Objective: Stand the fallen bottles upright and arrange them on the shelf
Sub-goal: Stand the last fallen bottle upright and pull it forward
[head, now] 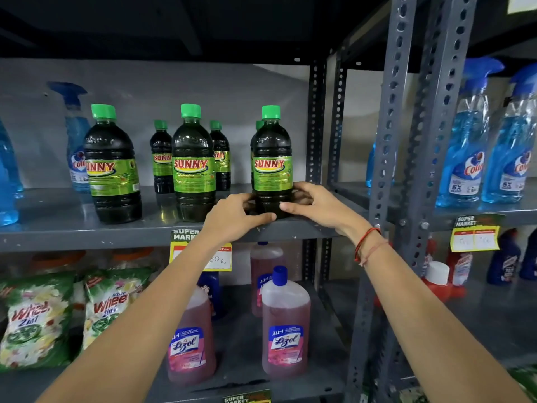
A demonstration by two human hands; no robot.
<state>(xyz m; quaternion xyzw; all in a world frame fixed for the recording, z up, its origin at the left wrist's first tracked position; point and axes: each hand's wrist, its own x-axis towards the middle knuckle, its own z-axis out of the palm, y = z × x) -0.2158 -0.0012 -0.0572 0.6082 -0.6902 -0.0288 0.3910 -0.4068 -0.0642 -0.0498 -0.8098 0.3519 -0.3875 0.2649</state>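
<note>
Several dark Sunny bottles with green caps stand upright on the grey shelf (58, 231). The right front Sunny bottle (272, 158) stands near the shelf's front edge. My left hand (235, 216) and my right hand (313, 205) both grip its base, one from each side. A middle front bottle (193, 164) and a left front bottle (112, 170) stand free. Behind them stand smaller-looking Sunny bottles (161, 158), one partly hidden behind the held bottle.
Blue Colin spray bottles (76, 146) stand at the back left, and more (465, 158) on the neighbouring rack to the right. A perforated metal upright (389, 141) divides the racks. Pink Lizol bottles (286, 324) and Wheel packets (35, 321) fill the shelf below.
</note>
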